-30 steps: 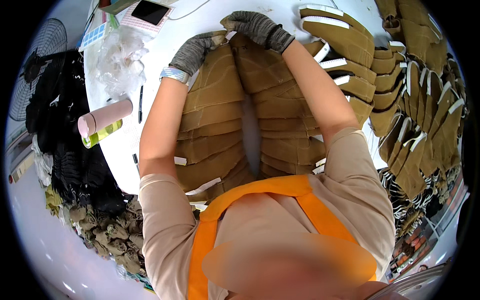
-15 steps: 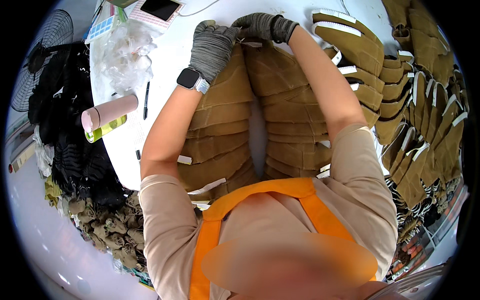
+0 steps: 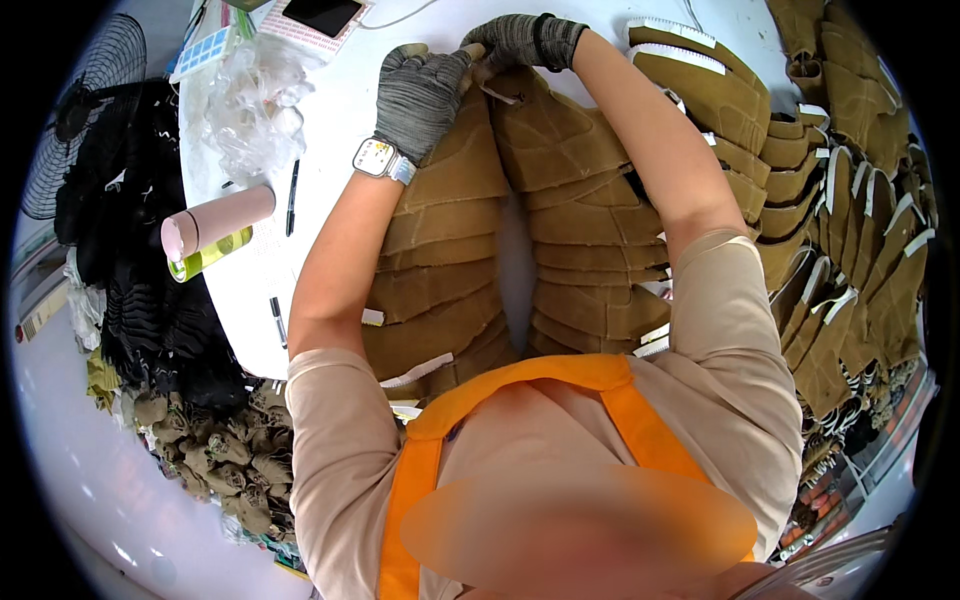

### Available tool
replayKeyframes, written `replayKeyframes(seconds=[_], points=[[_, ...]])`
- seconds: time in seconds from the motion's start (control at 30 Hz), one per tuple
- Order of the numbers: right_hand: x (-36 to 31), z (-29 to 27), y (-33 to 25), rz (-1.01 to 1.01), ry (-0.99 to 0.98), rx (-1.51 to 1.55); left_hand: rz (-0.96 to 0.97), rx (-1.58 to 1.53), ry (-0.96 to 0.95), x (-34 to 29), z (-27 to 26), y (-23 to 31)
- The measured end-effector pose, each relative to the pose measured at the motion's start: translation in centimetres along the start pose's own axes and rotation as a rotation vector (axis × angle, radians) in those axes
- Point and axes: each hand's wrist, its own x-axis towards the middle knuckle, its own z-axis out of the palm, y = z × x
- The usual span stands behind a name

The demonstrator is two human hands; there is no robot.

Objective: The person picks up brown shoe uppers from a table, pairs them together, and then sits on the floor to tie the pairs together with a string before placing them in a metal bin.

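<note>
Brown fabric pieces (image 3: 445,228) lie overlapped in two rows.

I'm watching a white table (image 3: 340,115) carrying brown fabric stacks (image 3: 440,240) mid-frame; clear plastic (image 3: 255,110) is lying upper left, a pink bottle (image 3: 222,221) below it.

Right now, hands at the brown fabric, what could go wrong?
1. The grey knit-gloved left hand and grey knit-gloved right hand are close together at the far end of the overlapping brown fabric pieces; a tug might skew the layers.
2. The pink cylindrical bottle sits at the left edge of the white table; a knock could send it off.
3. The bare right forearm passes beside the white-edged brown fabric stack and might brush it askew.
</note>
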Motion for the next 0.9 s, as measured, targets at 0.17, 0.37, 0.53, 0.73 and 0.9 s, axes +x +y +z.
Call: replayKeyframes(seconds=[0.17,0.37,0.53,0.73,0.9], points=[[0.9,-0.6,2.1,-0.162,-0.098,0.264,0.103,0.041,0.015,0.0,-0.5,-0.2],[0.9,0.7,1.8,-0.202,-0.008,0.200,0.168,0.082,0.070,0.0,0.5,-1.1],[1.3,2.2,3.8,-0.212,0.004,0.415,0.143,0.117,0.049,-0.2,0.6,-0.9],[0.4,1.4,2.1,-0.185,0.153,0.206,0.095,0.036,0.070,-0.3,0.8,-0.9],[-1.1,0.9,-1.7,-0.096,0.274,-0.013,-0.024,-0.065,0.056,-0.2,0.4,-0.7]])
